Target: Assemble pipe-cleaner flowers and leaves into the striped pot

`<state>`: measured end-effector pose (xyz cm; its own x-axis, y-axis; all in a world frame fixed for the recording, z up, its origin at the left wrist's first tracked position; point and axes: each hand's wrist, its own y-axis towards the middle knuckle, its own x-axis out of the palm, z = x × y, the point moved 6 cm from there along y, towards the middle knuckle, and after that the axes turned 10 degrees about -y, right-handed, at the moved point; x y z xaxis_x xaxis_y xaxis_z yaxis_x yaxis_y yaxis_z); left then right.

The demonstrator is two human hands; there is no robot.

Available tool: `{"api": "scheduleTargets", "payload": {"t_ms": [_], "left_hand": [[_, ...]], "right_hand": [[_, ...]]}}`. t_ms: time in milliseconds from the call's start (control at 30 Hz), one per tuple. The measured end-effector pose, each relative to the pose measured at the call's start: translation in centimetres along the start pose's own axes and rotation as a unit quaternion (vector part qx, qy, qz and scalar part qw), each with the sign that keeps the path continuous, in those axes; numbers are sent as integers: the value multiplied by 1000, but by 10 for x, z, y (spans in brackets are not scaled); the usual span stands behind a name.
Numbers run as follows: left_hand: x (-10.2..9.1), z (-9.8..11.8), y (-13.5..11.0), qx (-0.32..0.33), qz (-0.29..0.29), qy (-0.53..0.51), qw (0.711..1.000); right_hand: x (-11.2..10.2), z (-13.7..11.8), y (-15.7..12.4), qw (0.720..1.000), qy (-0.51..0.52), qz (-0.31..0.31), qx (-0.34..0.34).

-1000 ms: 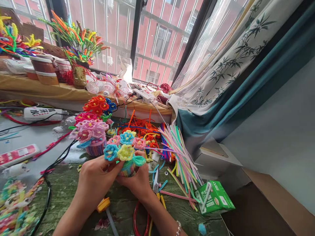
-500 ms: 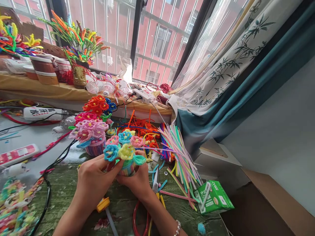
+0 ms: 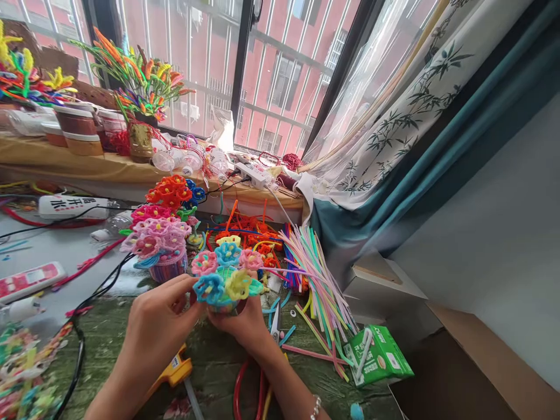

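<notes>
My right hand (image 3: 242, 326) is wrapped round a small pot of pipe-cleaner flowers (image 3: 228, 273), tilted so the blue, pink and yellow blooms face me. My left hand (image 3: 164, 321) is at the pot's left side with fingers bent together beside the lower blue flower; the fingertips are partly hidden. Scissors (image 3: 275, 324) with red handles lie under my right forearm. A yellow glue gun (image 3: 178, 370) lies partly beneath my left forearm. Behind my left hand stands another pot of pink flowers (image 3: 161, 239), with orange-red flowers (image 3: 168, 192) beyond it.
Loose pastel pipe cleaners (image 3: 317, 280) lie on the right beside a green box (image 3: 378, 356). Orange pipe cleaners (image 3: 249, 227) are heaped behind the pot. Black cables (image 3: 81, 350) cross the left side. A white bottle (image 3: 72, 208) lies farther back, and cardboard boxes (image 3: 490, 344) stand at right.
The flower pot has tipped toward me, showing more of the flower tops. My left fingers have shifted left and down from the front blooms. More of the glue gun shows.
</notes>
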<state>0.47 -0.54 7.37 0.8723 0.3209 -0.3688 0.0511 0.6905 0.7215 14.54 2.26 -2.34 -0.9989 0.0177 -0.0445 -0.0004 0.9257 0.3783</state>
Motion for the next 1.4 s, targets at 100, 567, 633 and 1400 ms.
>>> {"api": "scheduleTargets", "payload": {"t_ms": [100,567,633,1400], "left_hand": [[-7,5,0,23,43,-5,999],[-4,10,-5,76,40,38,996],[-5,14,-5,92,48,42,994],[-3,28,-3,151,52,42,986]], "right_hand": [[3,1,1,998,43,-32,25],[10,-8,-5,992,94,-57,53],[11,-7,-6,990,104,-70,57],[9,-15,-2,988,105,-92,67]]}}
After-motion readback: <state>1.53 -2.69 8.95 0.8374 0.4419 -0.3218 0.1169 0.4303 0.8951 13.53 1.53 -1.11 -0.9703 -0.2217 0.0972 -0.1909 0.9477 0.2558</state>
